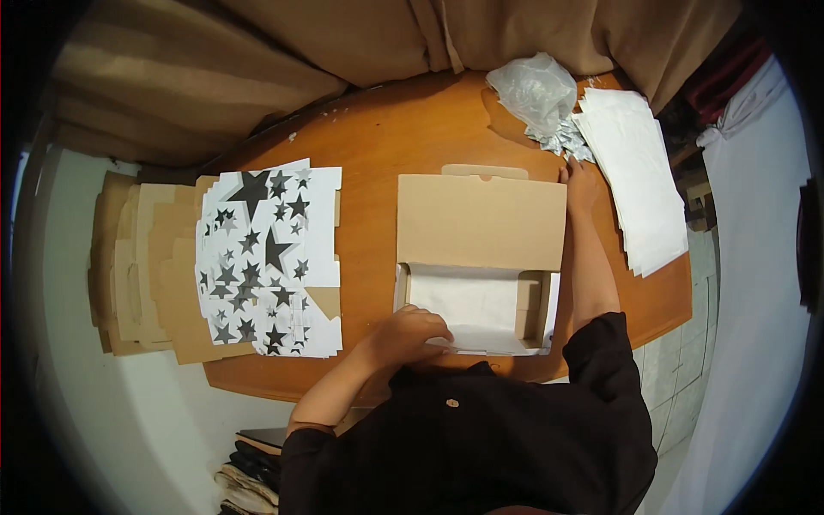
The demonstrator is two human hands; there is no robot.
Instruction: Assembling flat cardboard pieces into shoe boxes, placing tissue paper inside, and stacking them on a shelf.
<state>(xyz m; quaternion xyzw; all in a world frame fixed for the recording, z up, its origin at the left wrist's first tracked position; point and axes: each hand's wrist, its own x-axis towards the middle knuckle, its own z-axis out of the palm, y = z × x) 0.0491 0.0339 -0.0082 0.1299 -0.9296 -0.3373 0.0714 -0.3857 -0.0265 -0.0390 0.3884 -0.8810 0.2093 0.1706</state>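
In front of me an open cardboard box (pixel 481 223) stands with its brown lid raised away from me. A sheet of white paper (pixel 468 300) lines its inside. My left hand (pixel 410 333) rests at the box's near left corner, its fingers bent together over the near wall. Past the box, my right arm stretches to the far right. There my right hand (pixel 581 182) has its fingertips pinched at the edge of a pile of small silver packets (pixel 562 140). The pile spills from a clear plastic bag (pixel 536 90).
Right of the packets lies a stack of white paper sheets (pixel 639 184). Flattened boxes printed with black stars (pixel 270 257) overlap at the left, with plain brown cardboard (pixel 172 266) beside them. A brown curtain (pixel 360 39) hangs behind the wooden table (pixel 369 129).
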